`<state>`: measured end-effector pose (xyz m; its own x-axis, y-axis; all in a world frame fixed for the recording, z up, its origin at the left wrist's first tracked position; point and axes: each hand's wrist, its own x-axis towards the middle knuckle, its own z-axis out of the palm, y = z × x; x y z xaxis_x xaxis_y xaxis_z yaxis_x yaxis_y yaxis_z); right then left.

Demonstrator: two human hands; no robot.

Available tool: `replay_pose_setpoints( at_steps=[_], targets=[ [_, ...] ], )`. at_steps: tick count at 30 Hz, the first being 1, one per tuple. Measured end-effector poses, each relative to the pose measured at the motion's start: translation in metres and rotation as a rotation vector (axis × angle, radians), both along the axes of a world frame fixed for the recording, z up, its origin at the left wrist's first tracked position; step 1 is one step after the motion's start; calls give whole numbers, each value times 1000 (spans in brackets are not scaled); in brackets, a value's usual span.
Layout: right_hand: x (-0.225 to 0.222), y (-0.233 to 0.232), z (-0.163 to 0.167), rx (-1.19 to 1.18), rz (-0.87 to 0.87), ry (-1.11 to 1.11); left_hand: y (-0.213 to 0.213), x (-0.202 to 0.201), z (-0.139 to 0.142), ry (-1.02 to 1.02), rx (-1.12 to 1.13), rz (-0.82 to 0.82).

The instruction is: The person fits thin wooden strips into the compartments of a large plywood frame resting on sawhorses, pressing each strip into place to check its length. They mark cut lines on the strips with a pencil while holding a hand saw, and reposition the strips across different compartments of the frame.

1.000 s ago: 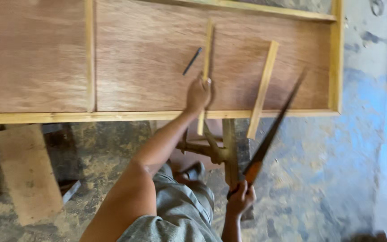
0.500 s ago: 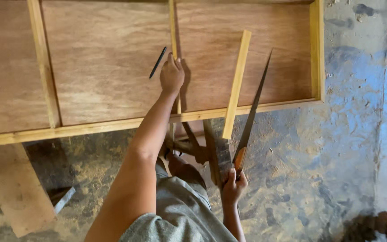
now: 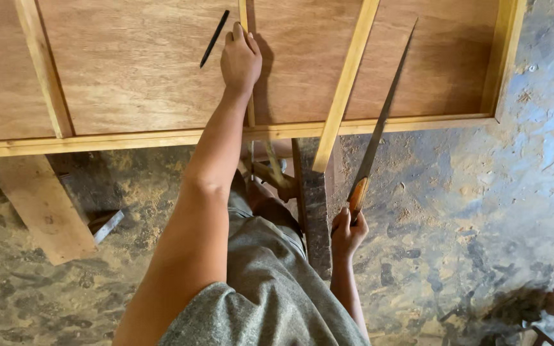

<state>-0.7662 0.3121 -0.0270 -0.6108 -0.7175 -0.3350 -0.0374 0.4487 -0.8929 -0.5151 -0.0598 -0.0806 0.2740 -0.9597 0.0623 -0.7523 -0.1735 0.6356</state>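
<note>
Bottom centre of frame: the person's grey-clad torso, both arms reaching up-frame. Right hand (image 3: 347,232), lower right of centre, is closed around the orange handle of a hand saw (image 3: 379,125); the blade runs up-frame and to the right, its tip over the plywood panel (image 3: 129,70) near the loose strip. Below the panel edge, mid-frame, a dark wooden post (image 3: 312,205) and some stand parts show between the arms. Left hand (image 3: 240,61), upper centre, lies palm down with fingers together on a thin wood strip (image 3: 249,96) that runs up the panel. A second, loose strip (image 3: 344,83) lies tilted just to the right, overhanging the near frame rail. A black pencil (image 3: 214,38) lies just left of the left hand, apart from it. Offcut plank (image 3: 40,205) on the dusty floor, lower left.

Step, as judged: steadying the strip, saw held ready but not yet cutting. Next move likely needs the blade brought onto the strip with the left hand kept clear.
</note>
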Motion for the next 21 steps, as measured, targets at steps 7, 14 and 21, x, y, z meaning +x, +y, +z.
replay_pose_setpoints(
  at_steps=[7,14,21],
  targets=[
    [3,-15,9,16,39,65,-4,-7,-13,-127,70,-13],
    [12,-39,14,23,18,71,-5,-10,-21,7,78,40],
    [6,-53,6,7,-90,75,3,27,-10,54,73,30]
  ],
)
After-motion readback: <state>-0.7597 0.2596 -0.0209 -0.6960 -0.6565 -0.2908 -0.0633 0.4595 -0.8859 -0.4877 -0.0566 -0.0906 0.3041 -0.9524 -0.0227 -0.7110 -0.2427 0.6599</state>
